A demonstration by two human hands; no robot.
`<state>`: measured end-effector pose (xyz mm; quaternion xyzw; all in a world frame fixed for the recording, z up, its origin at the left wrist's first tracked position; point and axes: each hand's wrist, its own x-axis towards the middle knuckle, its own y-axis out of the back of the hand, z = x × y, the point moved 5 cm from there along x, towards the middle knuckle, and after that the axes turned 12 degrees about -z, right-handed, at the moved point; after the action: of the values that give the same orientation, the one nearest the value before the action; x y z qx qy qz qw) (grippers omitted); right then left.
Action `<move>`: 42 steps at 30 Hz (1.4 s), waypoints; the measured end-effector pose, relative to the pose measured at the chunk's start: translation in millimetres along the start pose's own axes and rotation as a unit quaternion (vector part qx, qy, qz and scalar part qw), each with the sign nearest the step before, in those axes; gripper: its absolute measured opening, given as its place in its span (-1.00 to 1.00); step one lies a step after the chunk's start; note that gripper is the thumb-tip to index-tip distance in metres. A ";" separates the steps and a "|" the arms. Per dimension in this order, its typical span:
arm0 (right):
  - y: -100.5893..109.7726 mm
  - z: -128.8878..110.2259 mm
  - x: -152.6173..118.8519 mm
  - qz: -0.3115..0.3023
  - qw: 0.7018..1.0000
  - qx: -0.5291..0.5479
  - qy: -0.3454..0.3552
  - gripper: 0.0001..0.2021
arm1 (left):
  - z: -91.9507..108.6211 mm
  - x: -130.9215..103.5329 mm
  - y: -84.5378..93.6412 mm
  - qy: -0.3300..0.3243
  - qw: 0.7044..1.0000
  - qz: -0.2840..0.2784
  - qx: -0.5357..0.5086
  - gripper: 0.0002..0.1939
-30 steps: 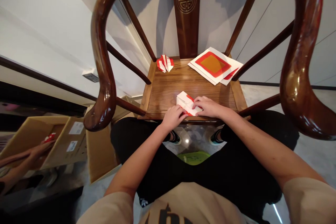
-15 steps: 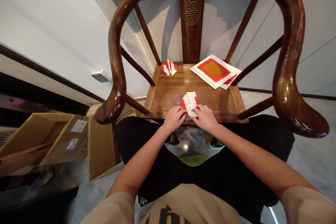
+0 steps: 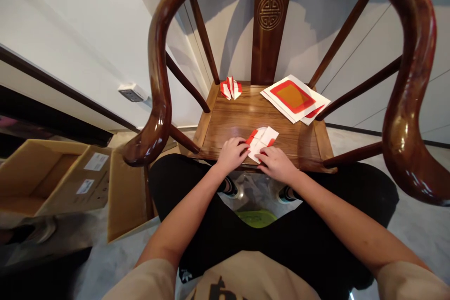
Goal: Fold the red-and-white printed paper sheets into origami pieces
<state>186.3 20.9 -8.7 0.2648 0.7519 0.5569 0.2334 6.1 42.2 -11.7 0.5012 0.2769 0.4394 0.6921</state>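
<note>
A small folded piece of white and red paper (image 3: 262,138) lies tilted near the front edge of the wooden chair seat (image 3: 225,117). Creases and overlapping flaps show on its upper face. At its left edge, my left hand (image 3: 232,154) pinches the paper with curled fingers. My right hand (image 3: 276,164) grips the lower right part, fingertips resting on the white flap. Both thumbs are partly hidden. Toward the back left of the seat stands a pleated red and white folded paper (image 3: 231,89). Overlapping white sheets (image 3: 291,99) with red and orange centres lie at the back right.
Curved chair arms (image 3: 160,79) rise on both sides around the seat. Open cardboard boxes (image 3: 72,187) stand on the floor at the left. A wall socket (image 3: 131,93) juts out near the left arm. Something green (image 3: 258,219) lies below, between my legs.
The folded paper has turned clockwise, so its top now leans right. My hands stay at its edges. The view has shifted slightly, and another person's hand at the box has left the view.
</note>
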 end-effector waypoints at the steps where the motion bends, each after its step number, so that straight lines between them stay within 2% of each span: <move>1: -2.9 -4.7 0.2 0.013 1.000 -0.008 0.005 -0.67 | -1.6 0.2 0.6 -0.002 1.000 0.001 -0.004 -0.79; 5: -13.2 -17.5 1.2 0.060 0.997 -0.043 0.022 -0.75 | -4.5 0.2 0.8 -0.014 1.000 -0.013 -0.013 -0.79; 9: -18.4 -19.3 2.8 0.096 0.994 -0.045 0.028 -0.76 | -4.9 -0.3 1.1 -0.035 0.999 -0.029 -0.018 -0.79; 15: -17.7 -7.6 8.9 0.150 0.986 0.078 -0.003 -0.80 | -7.9 -1.6 2.7 -0.033 0.998 -0.038 -0.033 -0.79; 23: -12.2 3.5 19.5 0.150 0.969 0.189 -0.055 -0.86 | -7.7 -3.6 3.9 -0.013 0.997 -0.051 -0.055 -0.77; 29: -17.1 9.2 24.4 0.142 0.965 0.203 -0.089 -0.86 | -6.5 -7.1 8.5 -0.020 0.996 -0.063 -0.066 -0.74; 42: -20.6 11.3 27.8 0.149 0.962 0.197 -0.116 -0.84 | -7.4 -3.8 1.9 -0.005 0.997 -0.058 -0.054 -0.78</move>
<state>169.9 42.3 -33.0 0.4774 0.7665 0.3916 0.1764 -2.4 42.4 -12.7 0.4482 0.2779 0.4107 0.7438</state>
